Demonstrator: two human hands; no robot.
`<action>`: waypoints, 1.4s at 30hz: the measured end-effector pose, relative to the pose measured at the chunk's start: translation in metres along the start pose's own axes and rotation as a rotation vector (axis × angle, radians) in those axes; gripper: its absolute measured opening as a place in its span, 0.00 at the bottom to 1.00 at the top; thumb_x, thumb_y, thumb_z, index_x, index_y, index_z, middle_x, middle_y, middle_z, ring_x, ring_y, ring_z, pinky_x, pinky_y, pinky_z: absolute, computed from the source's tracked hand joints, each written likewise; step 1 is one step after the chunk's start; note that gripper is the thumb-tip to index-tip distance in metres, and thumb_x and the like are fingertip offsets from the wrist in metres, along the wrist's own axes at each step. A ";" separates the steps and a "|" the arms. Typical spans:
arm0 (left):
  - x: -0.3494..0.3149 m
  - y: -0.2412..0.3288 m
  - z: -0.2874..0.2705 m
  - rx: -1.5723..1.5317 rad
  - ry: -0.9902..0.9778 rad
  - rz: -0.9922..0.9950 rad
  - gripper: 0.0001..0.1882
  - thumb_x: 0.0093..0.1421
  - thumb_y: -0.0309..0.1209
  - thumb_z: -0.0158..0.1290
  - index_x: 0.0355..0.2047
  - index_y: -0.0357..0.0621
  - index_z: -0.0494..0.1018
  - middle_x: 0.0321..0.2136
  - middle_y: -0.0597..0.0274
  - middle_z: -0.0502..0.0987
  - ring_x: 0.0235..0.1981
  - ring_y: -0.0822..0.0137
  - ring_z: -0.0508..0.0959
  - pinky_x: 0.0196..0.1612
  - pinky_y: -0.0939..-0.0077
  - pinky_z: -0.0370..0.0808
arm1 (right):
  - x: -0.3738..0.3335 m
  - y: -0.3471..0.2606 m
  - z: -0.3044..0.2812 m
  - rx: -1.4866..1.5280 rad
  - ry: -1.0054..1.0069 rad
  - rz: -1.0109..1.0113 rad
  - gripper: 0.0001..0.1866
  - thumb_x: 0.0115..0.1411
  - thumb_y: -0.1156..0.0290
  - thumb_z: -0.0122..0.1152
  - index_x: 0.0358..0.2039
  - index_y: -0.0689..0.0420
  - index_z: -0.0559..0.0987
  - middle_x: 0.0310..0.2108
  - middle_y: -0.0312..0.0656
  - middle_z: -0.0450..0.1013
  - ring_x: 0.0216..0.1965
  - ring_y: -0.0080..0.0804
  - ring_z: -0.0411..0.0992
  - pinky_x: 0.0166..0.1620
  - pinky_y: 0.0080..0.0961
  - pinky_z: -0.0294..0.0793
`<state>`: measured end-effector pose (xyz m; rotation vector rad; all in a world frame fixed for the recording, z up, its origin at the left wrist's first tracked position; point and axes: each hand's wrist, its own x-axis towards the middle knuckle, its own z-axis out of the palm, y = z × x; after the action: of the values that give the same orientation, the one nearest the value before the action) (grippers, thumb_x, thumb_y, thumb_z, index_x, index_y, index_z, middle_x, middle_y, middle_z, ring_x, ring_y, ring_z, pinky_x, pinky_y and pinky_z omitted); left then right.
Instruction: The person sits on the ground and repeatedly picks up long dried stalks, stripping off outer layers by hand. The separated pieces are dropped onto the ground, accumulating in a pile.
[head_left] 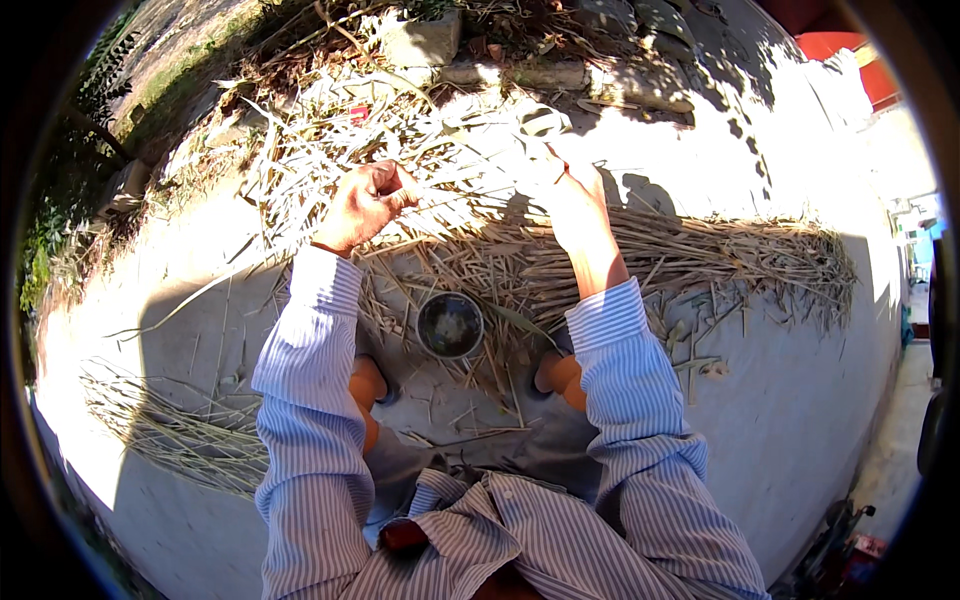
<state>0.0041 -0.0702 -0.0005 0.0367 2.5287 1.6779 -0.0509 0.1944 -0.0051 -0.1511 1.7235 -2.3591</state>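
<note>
My left hand (366, 205) is raised over a heap of dry, pale leaf strips (300, 170), thumb and fingers pinched together. What it pinches, if anything, is too fine to make out. Level with it, my right hand (580, 210) is closed too, its fingertips washed out by sunlight. A pale, curled strip (545, 120) shows just beyond those fingertips; whether they grip it is unclear. Below and between the hands, a small round metal bowl (450, 325) with dark contents stands near my feet. Under my right wrist, a long bundle of dry stalks (720, 250) stretches to the right.
Thinner greenish stalks (185, 430) lie on the concrete (780, 390) at lower left. Stone blocks (640, 85) edge the far side, with dry plant litter behind. A small red scrap (358, 116) sits in the leaf heap. Red objects (850, 60) stand at the far right.
</note>
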 end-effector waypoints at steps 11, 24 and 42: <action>0.006 0.008 0.061 -0.114 0.316 0.197 0.08 0.53 0.29 0.63 0.31 0.38 0.79 0.25 0.61 0.80 0.27 0.75 0.78 0.32 0.80 0.74 | -0.009 0.017 0.012 0.107 -0.057 -0.081 0.10 0.62 0.70 0.58 0.41 0.61 0.74 0.32 0.38 0.74 0.33 0.23 0.74 0.37 0.22 0.77; 0.019 -0.023 0.008 -0.658 0.542 0.020 0.06 0.56 0.25 0.60 0.35 0.38 0.78 0.25 0.65 0.79 0.24 0.77 0.74 0.30 0.84 0.71 | -0.010 0.013 -0.005 0.070 -0.039 0.041 0.12 0.59 0.70 0.60 0.40 0.63 0.76 0.32 0.39 0.76 0.33 0.26 0.76 0.37 0.22 0.77; 0.000 -0.025 -0.022 0.187 0.073 0.077 0.23 0.53 0.44 0.63 0.40 0.37 0.77 0.31 0.54 0.80 0.35 0.66 0.80 0.40 0.71 0.75 | 0.003 0.019 -0.023 0.057 -0.026 -0.019 0.14 0.61 0.71 0.57 0.46 0.65 0.75 0.36 0.42 0.77 0.35 0.28 0.76 0.38 0.22 0.78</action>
<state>0.0027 -0.1006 -0.0153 0.0910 2.7647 1.4880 -0.0564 0.2097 -0.0300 -0.1891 1.6482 -2.4066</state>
